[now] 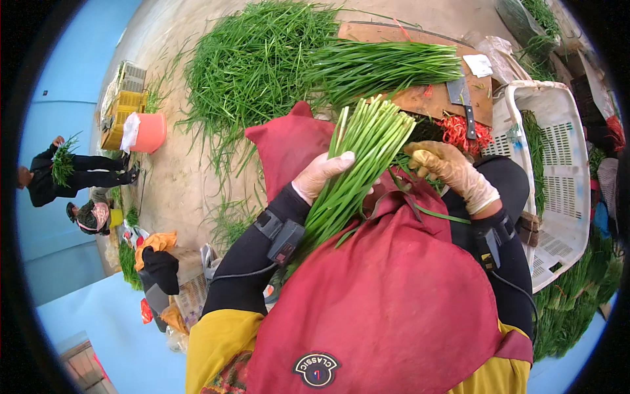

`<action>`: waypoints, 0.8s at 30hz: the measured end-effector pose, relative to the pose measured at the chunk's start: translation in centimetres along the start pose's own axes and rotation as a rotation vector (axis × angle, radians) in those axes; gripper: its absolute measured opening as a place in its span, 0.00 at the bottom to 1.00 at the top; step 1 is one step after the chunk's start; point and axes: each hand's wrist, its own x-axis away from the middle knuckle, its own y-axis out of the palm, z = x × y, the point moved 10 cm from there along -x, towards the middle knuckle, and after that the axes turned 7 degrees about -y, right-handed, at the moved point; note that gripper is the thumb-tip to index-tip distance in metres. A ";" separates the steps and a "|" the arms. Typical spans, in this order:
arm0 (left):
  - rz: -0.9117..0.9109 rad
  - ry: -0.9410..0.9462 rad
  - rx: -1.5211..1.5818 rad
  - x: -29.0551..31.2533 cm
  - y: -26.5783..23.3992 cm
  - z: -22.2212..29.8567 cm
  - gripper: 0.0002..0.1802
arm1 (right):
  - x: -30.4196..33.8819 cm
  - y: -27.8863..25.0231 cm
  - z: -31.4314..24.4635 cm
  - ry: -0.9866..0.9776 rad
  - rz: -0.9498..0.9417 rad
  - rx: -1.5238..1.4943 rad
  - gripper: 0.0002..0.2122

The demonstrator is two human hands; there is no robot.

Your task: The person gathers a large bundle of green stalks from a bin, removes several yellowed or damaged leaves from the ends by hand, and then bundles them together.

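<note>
My gloved left hand (325,175) is wrapped round a bunch of green garlic chives (369,141), held at a slant over my lap with the pale cut ends pointing up and away. My right hand (453,169), in a stained glove, is just right of the bunch with its fingers curled in. Whether anything is pinched in them is hidden. Beyond the bunch, more trimmed chives (390,64) lie across a wooden board (481,102). A cleaver (458,91) with a black handle rests at the board's right, beside a heap of red ties (455,132).
A large loose chive pile (256,62) covers the floor at far left. On my right stands a white plastic basket (569,164) with some chives inside. A pink bucket (149,133) and yellow crates (123,105) are farther left, near a standing person (85,164) holding greens.
</note>
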 end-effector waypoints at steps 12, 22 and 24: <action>0.192 0.009 -0.142 1.9 -1.4 3.1 0.27 | -4.0 6.0 -2.3 -0.023 0.016 -0.506 0.21; -0.082 -0.095 0.289 0.1 -2.7 0.1 0.30 | -3.7 5.8 -3.3 -0.170 -0.035 -0.699 0.30; -0.061 -0.089 0.313 0.3 -2.3 -0.7 0.32 | -3.6 6.1 -3.2 -0.149 -0.045 -0.737 0.32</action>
